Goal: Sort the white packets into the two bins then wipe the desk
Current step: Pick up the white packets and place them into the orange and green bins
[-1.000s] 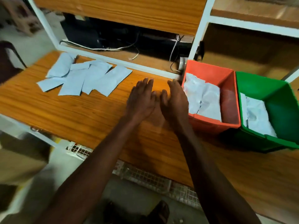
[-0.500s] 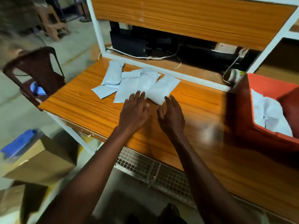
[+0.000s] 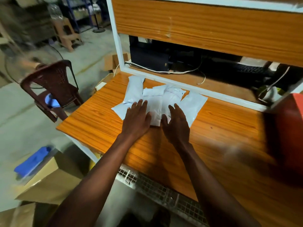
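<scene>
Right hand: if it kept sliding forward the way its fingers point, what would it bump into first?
The right hand already reaches the pile of white packets, so it would probably meet the packet under its fingertips first; contact is hard to confirm.

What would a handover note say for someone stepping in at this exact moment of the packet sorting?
Left hand: open, fingers flat on the near edge of the white packets.
Right hand: fingers spread over the pile; whether it grips one cannot be told.
Packets: an overlapping pile at the back left of the desk, none lifted.
Orange bin: only its blurred edge shows at the far right; contents and the second bin are out of view.
Done: cannot be judged from this view.
Left: sort the whole pile into the bins, then wipe the desk. No cloth is visible.
</scene>
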Available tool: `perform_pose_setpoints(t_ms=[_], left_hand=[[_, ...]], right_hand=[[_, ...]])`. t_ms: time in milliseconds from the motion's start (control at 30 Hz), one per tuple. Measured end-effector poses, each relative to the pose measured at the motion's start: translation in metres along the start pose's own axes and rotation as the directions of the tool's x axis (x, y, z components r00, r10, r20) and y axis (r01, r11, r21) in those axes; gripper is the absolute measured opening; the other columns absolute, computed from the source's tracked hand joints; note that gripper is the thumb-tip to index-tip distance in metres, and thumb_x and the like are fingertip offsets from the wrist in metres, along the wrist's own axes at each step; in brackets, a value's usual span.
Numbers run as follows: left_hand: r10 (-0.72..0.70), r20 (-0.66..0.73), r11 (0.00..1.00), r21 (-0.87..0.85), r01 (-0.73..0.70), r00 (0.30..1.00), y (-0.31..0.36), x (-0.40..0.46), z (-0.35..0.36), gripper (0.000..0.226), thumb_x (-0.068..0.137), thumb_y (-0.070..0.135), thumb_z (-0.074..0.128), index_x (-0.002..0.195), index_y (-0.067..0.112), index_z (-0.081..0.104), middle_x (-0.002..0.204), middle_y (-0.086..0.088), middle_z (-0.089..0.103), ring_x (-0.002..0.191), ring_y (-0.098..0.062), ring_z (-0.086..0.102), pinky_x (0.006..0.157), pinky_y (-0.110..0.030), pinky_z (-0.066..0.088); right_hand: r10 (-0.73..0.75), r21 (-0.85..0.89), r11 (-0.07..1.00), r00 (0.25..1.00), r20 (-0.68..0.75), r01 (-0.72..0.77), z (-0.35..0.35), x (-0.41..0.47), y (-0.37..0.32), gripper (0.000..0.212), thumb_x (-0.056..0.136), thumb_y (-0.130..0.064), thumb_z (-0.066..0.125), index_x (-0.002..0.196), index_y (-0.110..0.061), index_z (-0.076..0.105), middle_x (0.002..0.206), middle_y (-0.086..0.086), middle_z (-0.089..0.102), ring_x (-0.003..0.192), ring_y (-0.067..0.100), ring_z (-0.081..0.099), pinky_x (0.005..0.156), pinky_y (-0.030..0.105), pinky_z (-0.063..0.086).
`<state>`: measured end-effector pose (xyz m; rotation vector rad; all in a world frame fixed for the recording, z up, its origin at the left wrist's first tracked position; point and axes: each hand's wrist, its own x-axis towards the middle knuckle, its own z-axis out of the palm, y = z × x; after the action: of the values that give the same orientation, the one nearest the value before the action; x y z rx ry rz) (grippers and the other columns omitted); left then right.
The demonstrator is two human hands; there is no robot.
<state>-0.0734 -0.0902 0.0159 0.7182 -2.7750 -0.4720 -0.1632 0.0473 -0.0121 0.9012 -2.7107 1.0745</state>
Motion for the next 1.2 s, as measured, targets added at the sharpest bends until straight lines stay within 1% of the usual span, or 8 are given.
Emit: perform_pose_setpoints(t_ms=[133, 333, 600, 700, 867, 967, 1100, 1200], left_hand=[[0.005, -0.003, 1.0, -0.007, -0.005, 1.0, -0.03, 0.026, -0.003, 0.057, 0.104, 0.039, 0.036, 0.154, 0.016, 0.024, 0.163, -0.011, 0.02, 0.15, -0.033, 0.015, 0.121, -0.051, 0.014], [0.031, 0.006, 1.0, -0.006, -0.031, 1.0, -0.078, 0.1, 0.007, 0.06, 0.101, 0.046, 0.033, 0.153, 0.017, 0.026, 0.162, -0.01, 0.023, 0.149, -0.034, 0.018, 0.12, -0.052, 0.018], [0.1, 0.136, 0.984, 0.131, -0.117, 0.986, -0.122, 0.207, 0.028, 0.08, 0.089, 0.062, 0.012, 0.155, 0.017, 0.022, 0.163, -0.011, 0.019, 0.149, -0.036, 0.018, 0.12, -0.052, 0.014], [0.088, 0.167, 0.969, 0.214, -0.123, 0.982, -0.135, 0.237, 0.043, 0.081, 0.09, 0.069, 0.011, 0.156, 0.022, 0.014, 0.164, -0.009, 0.014, 0.149, -0.036, 0.017, 0.12, -0.057, 0.014], [0.011, 0.259, 0.983, 0.173, -0.058, 0.966, -0.139, 0.266, 0.065, 0.081, 0.089, 0.075, 0.028, 0.155, 0.034, 0.007, 0.166, -0.007, -0.004, 0.15, -0.039, 0.0, 0.117, -0.06, -0.002], [0.031, 0.272, 0.989, 0.134, -0.069, 0.962, -0.137, 0.27, 0.072, 0.076, 0.093, 0.061, 0.045, 0.155, 0.035, 0.011, 0.166, -0.005, -0.008, 0.15, -0.039, -0.005, 0.12, -0.059, 0.008], [0.146, 0.236, 0.983, 0.077, -0.168, 0.961, -0.143, 0.268, 0.07, 0.07, 0.095, 0.045, 0.053, 0.155, 0.033, 0.019, 0.166, -0.005, -0.002, 0.151, -0.038, -0.001, 0.121, -0.056, 0.012], [0.271, 0.151, 0.96, 0.029, -0.278, 0.951, -0.143, 0.264, 0.061, 0.068, 0.094, 0.044, 0.054, 0.154, 0.033, 0.023, 0.166, -0.005, 0.003, 0.151, -0.037, 0.002, 0.121, -0.056, 0.013]], right_hand=[[-0.006, -0.038, 0.999, 1.0, 0.027, 0.007, 0.023, 0.02, -0.011, 0.056, 0.099, -0.042, 0.053, 0.148, -0.016, 0.045, 0.158, 0.011, 0.038, 0.145, 0.029, 0.035, 0.116, 0.042, 0.032], [-0.021, -0.148, 0.989, 0.998, 0.057, 0.03, 0.083, 0.061, -0.025, 0.058, 0.098, -0.051, 0.041, 0.145, -0.018, 0.047, 0.157, 0.014, 0.037, 0.145, 0.035, 0.034, 0.113, 0.052, 0.037], [0.186, -0.435, 0.895, 0.969, 0.161, -0.1, 0.153, 0.093, -0.046, 0.067, 0.099, -0.064, 0.02, 0.158, -0.033, 0.015, 0.168, 0.007, -0.005, 0.154, 0.034, -0.008, 0.121, 0.058, 0.005], [0.245, -0.514, 0.844, 0.962, 0.119, -0.152, 0.168, 0.091, -0.047, 0.066, 0.099, -0.065, 0.014, 0.158, -0.038, 0.006, 0.166, 0.005, -0.02, 0.151, 0.034, -0.02, 0.119, 0.061, -0.006], [0.302, -0.535, 0.811, 0.952, 0.039, -0.236, 0.167, 0.088, -0.052, 0.058, 0.102, -0.056, 0.014, 0.157, -0.038, 0.015, 0.168, 0.006, -0.004, 0.153, 0.037, -0.009, 0.117, 0.067, 0.0], [0.325, -0.519, 0.81, 0.946, 0.012, -0.272, 0.166, 0.087, -0.051, 0.052, 0.101, -0.044, 0.028, 0.148, -0.029, 0.042, 0.163, 0.011, 0.026, 0.151, 0.041, 0.017, 0.116, 0.066, 0.02], [0.302, -0.443, 0.841, 0.949, -0.092, -0.311, 0.169, 0.088, -0.048, 0.039, 0.097, -0.027, 0.047, 0.134, -0.017, 0.054, 0.154, 0.013, 0.043, 0.143, 0.042, 0.035, 0.115, 0.06, 0.03], [0.28, -0.384, 0.862, 0.941, -0.188, -0.333, 0.161, 0.089, -0.056, 0.037, 0.097, -0.025, 0.047, 0.132, -0.014, 0.056, 0.151, 0.014, 0.046, 0.142, 0.041, 0.037, 0.113, 0.058, 0.035]])
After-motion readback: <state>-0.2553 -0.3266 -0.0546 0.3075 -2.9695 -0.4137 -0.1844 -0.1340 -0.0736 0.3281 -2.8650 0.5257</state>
